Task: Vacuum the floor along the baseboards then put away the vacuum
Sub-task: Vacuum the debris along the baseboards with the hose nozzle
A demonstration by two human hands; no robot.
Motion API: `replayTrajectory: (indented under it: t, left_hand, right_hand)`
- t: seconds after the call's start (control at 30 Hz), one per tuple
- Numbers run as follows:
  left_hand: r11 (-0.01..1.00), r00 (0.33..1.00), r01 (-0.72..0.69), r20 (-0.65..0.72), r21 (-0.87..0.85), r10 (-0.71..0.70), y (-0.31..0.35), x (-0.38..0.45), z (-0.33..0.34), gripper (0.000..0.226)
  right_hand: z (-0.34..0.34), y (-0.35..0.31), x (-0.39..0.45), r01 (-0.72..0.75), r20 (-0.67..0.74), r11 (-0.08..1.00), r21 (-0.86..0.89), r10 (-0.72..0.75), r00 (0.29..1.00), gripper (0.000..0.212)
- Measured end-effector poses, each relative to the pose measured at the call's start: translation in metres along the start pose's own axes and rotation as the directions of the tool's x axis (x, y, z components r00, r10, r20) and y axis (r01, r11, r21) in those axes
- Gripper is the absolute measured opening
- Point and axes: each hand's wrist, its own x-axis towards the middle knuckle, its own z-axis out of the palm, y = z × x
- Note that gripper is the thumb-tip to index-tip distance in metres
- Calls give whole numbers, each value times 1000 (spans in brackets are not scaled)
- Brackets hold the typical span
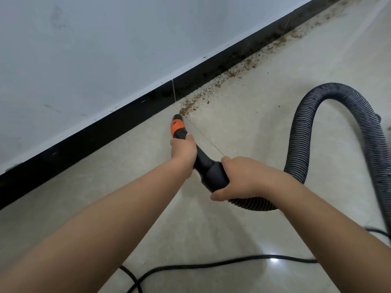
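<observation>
both hands grip the nozzle (203, 163), left hand (183, 149) ahead of right hand (243, 178), its tip at the dirt (211, 89) beside the baseboard (105, 127).

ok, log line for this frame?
phase: vacuuming | left hand: grips nozzle | right hand: grips hose cuff | nozzle tip: at debris trail's near end by baseboard

Single head-worn view, looking forward and down, close over the floor (243, 127), facing the baseboard (105, 125)
</observation>
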Motion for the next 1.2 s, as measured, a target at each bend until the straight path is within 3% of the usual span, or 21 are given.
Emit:
replayTrajectory:
  t: [0.37,0.53,0.83,1.0,1.2]
  left_hand:
    - [989,990,108,104,-102,-97,-4,-21,29,49]
    - [990,994,108,15,-86,-108,2,-10,19,50]
    - [999,999,31,-28,-12,-31,18,12,6,50]
    - [1000,1000,21,5,5,-22,18,5,13,50]
    - [996,998,64,9,-63,-63,-1,-18,24,51]
  right_hand:
    - [-27,21,-23,-82,161,996,-43,88,983,35]
    - [-10,23,-11,-18,-24,1000,-23,17,1000,50]
    - [7,14,11,40,-191,995,88,-23,981,44]
    - [2,19,4,38,-146,994,103,-22,989,44]
    - [-14,27,-20,-14,36,997,82,11,999,35]
